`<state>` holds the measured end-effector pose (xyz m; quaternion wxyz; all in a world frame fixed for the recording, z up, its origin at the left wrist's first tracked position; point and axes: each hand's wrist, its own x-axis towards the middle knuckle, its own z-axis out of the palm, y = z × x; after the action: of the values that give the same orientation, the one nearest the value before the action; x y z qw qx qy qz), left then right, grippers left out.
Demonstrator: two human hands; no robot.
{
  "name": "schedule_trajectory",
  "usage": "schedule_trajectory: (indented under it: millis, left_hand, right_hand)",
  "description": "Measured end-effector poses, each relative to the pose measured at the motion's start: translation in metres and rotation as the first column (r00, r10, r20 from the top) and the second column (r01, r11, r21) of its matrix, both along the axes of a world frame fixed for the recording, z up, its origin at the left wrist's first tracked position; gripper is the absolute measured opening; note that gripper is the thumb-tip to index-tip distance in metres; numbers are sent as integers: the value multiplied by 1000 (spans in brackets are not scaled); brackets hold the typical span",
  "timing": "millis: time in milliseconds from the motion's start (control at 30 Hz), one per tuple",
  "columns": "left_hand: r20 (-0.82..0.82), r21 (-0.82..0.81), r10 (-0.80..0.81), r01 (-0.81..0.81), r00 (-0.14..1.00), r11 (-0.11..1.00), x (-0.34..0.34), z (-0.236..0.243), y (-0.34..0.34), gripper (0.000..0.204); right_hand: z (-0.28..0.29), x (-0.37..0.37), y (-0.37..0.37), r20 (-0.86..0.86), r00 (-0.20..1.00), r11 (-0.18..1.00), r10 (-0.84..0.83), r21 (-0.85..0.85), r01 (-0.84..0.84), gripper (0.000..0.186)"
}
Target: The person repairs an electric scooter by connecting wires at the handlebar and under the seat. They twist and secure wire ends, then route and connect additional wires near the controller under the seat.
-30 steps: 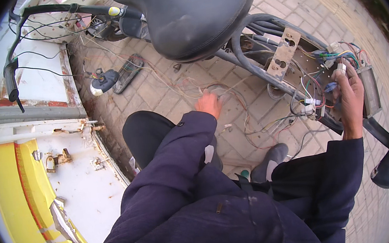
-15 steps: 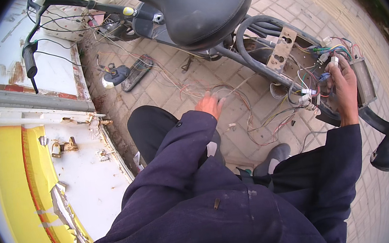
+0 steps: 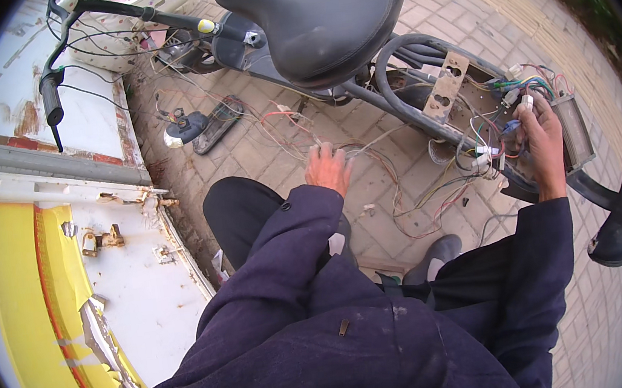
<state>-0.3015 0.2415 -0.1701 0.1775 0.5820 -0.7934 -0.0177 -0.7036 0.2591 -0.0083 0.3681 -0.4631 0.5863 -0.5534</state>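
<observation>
Has shifted one red wire (image 3: 272, 114) beyond the left hand (image 3: 329, 169) since the earlier frame; cannot tell the grip on loose wires (image 3: 392, 174) there. Pinches one white connector (image 3: 528, 101) in the right hand (image 3: 543, 132), probably light and stiff, best held by its housing, with one blue connector (image 3: 510, 127) just beside, one metal plate (image 3: 446, 86) farther left.
</observation>
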Motion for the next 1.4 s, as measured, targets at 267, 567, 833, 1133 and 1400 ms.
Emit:
schedule_trajectory:
  millis: [267, 567, 833, 1133, 1400]
  left_hand:
    - [130, -92, 16, -4, 991, 996, -4, -14, -11, 28]
    - [73, 130, 97, -106, 993, 986, -16, -31, -26, 31]
    - [-47, 56, 149, -146, 988, 988, -38, -36, -47, 28]
    - [-126, 106, 285, -272, 950, 956, -51, -50, -54, 32]
    - [-337, 320, 392, -287, 856, 903, -68, -57, -62, 27]
  right_hand:
    - [2, 3, 1, -22, 1000, 1000, -21, -2, 21, 53]
    - [9, 7, 2, -55, 998, 998, -43, 47, 46, 53]
    - [12, 24, 2, -91, 986, 989, -143, 20, 145, 54]
    - [44, 86, 15, -834, 342, 899, -434, -425, 106, 18]
    - [20, 98, -18, -979, 120, 984, -167, -159, 75, 17]
